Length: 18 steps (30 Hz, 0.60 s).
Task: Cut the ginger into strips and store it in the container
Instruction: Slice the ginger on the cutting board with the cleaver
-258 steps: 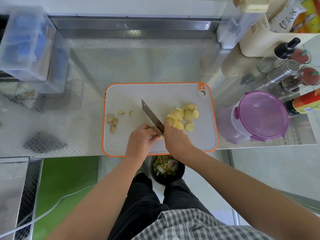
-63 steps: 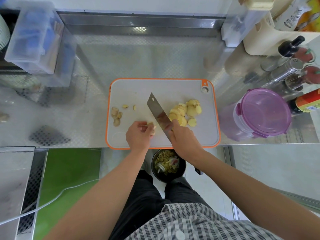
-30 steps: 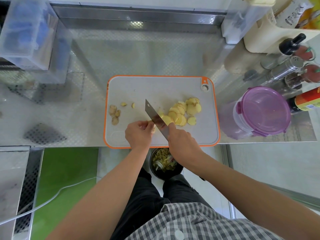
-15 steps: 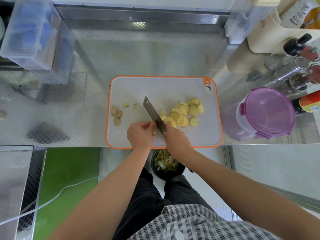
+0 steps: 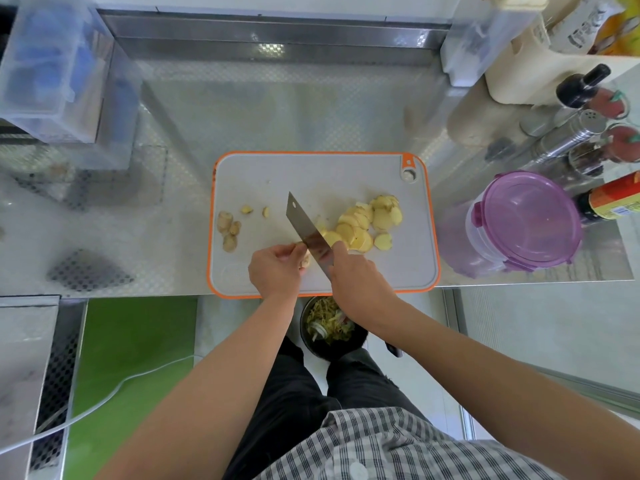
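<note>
On the orange-rimmed cutting board [image 5: 277, 174], my left hand [image 5: 275, 270] pinches a small ginger piece [image 5: 306, 259] against the board. My right hand [image 5: 360, 282] grips the cleaver [image 5: 306, 230], whose blade stands edge-down right beside the left fingers. Several pale ginger slices [image 5: 367, 225] lie in a heap to the right of the blade. Peeled scraps [image 5: 228, 230] sit at the board's left side. The container with a purple lid [image 5: 526, 216] stands shut on the counter to the right of the board.
A steel counter [image 5: 277, 109] carries a clear plastic box [image 5: 52, 71] at the far left and bottles and shakers [image 5: 581, 133] at the far right. A dark bin with peelings [image 5: 329, 329] sits on the floor below the counter edge.
The cleaver has kept slicing the ginger piece held by my left hand, and the slice heap to the right of the blade has grown slightly. Both hands stay at the board's front.
</note>
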Each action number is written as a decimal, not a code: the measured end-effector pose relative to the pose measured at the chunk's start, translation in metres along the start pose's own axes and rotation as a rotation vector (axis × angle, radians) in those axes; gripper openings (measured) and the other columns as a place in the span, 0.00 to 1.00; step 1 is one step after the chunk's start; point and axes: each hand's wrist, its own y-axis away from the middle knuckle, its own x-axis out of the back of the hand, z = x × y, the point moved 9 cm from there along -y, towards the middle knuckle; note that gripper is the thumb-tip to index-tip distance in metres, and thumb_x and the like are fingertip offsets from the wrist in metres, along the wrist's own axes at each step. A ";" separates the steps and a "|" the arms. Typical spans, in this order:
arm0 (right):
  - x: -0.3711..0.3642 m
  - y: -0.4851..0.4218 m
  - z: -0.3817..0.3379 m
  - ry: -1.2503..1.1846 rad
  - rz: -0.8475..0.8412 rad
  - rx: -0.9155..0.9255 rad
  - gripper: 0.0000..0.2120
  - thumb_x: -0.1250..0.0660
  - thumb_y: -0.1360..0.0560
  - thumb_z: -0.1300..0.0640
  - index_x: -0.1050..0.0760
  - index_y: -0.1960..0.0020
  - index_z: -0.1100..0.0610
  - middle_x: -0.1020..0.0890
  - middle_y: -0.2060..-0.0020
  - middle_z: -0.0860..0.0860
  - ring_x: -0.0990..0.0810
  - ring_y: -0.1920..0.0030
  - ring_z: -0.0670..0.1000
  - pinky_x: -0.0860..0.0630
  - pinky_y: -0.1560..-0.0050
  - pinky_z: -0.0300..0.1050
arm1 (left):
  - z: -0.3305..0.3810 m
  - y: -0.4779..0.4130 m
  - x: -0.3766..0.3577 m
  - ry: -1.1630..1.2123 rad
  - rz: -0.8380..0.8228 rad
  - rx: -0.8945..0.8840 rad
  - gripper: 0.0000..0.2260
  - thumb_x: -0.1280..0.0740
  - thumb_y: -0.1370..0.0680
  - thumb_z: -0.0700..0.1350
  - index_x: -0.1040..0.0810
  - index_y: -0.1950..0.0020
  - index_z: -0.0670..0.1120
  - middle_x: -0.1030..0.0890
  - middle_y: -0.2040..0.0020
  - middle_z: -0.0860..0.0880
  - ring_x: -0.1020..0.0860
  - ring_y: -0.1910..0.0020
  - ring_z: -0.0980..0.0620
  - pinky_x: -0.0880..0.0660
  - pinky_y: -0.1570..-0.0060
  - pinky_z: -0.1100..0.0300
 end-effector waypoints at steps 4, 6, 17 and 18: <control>-0.001 -0.001 -0.006 0.026 0.001 -0.025 0.11 0.46 0.24 0.69 0.44 0.52 0.56 0.35 0.69 0.50 0.38 0.71 0.48 0.44 0.74 0.42 | -0.002 -0.003 -0.002 0.002 -0.012 -0.007 0.08 0.25 0.29 0.50 0.14 0.56 0.46 0.15 0.64 0.49 0.17 0.63 0.51 0.21 0.53 0.53; -0.005 -0.008 -0.006 0.006 -0.017 -0.043 0.10 0.46 0.23 0.69 0.44 0.52 0.56 0.34 0.69 0.50 0.36 0.71 0.48 0.44 0.74 0.42 | 0.000 -0.004 -0.003 -0.015 -0.020 -0.015 0.08 0.26 0.28 0.49 0.14 0.55 0.46 0.15 0.64 0.49 0.17 0.63 0.52 0.21 0.54 0.56; -0.015 -0.023 0.002 -0.151 0.004 -0.018 0.04 0.46 0.18 0.58 0.41 0.50 0.56 0.28 0.65 0.53 0.28 0.63 0.58 0.34 0.65 0.49 | 0.003 0.000 -0.001 0.024 -0.004 -0.034 0.06 0.27 0.26 0.46 0.14 0.55 0.44 0.16 0.65 0.47 0.17 0.68 0.52 0.21 0.59 0.58; -0.009 -0.022 0.003 -0.163 0.020 -0.012 0.04 0.46 0.18 0.58 0.41 0.51 0.56 0.29 0.66 0.52 0.29 0.64 0.57 0.34 0.66 0.49 | 0.002 0.000 -0.002 0.058 -0.010 -0.014 0.06 0.27 0.26 0.45 0.15 0.55 0.43 0.16 0.65 0.47 0.17 0.69 0.52 0.20 0.60 0.58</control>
